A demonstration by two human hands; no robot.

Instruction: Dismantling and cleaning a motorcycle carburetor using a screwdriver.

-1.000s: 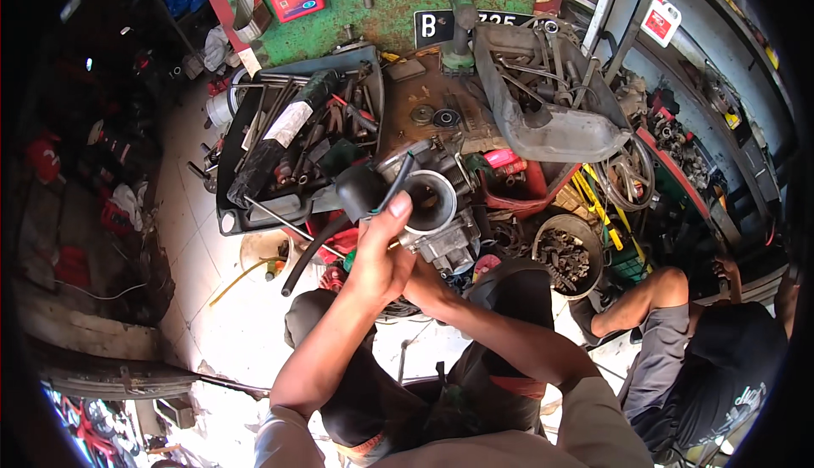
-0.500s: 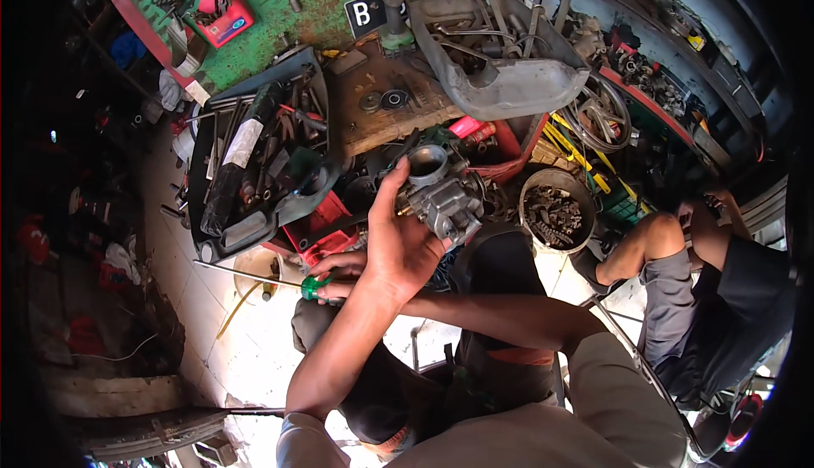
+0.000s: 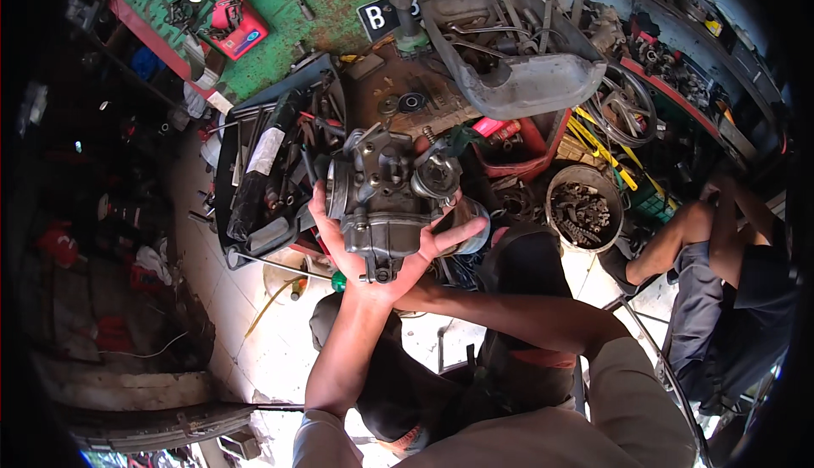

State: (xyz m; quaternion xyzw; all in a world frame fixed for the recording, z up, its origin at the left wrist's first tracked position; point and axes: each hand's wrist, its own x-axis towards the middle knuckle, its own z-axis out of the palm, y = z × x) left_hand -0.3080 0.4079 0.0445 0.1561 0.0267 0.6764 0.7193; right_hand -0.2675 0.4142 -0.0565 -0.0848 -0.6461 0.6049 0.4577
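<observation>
My left hand holds up a grey metal carburetor, its fingers wrapped around the body from below and the thumb side showing. The carburetor's round mouth faces left, and a spring stands up at its upper right. My right forearm crosses behind my left wrist, which hides the right hand. Left of the wrist, the green handle and long thin shaft of a screwdriver stick out from that hidden hand, pointing left.
A black tray of tools lies on the left. Ahead stands a wooden board beside a grey bin of wrenches. A bucket of small metal parts is at right, near a seated person. A green bench lies beyond.
The carburetor has been raised closer and turned, now showing its other side. My left hand has opened out beneath it, and my right hand has gone out of sight behind the left wrist.
</observation>
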